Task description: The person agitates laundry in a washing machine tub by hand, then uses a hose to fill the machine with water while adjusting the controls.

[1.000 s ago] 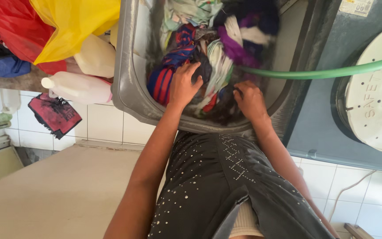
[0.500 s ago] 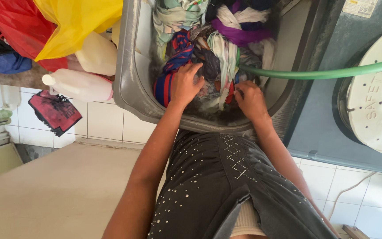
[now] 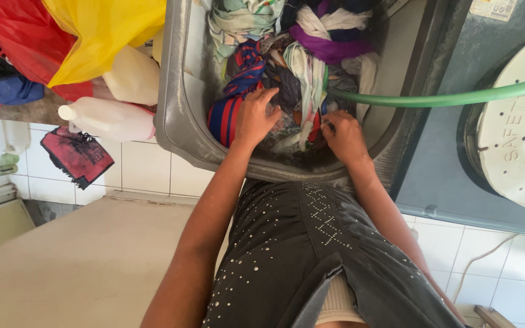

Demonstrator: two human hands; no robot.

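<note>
A grey washing tub (image 3: 174, 109) holds a heap of wet, mixed-colour clothes (image 3: 299, 54). My left hand (image 3: 255, 116) lies on the near side of the heap, fingers bent into a dark cloth beside a blue and red striped garment (image 3: 229, 106). My right hand (image 3: 344, 136) is curled around a light piece of cloth at the tub's near right side. A green hose (image 3: 445, 97) runs from the right into the tub, just above my right hand. My dark studded dress (image 3: 311, 243) fills the lower middle of the view.
To the right of the tub is a round white perforated lid (image 3: 518, 133) on a grey machine top. Two white plastic jugs (image 3: 110, 118), a yellow bag (image 3: 101, 33), a red bag (image 3: 25, 36) and a dark red rag (image 3: 77, 155) are to the left. The wall is white tile.
Both hands stay in the tub, working the clothes. The heap has shifted toward me, and more striped and light cloth shows around my fingers.
</note>
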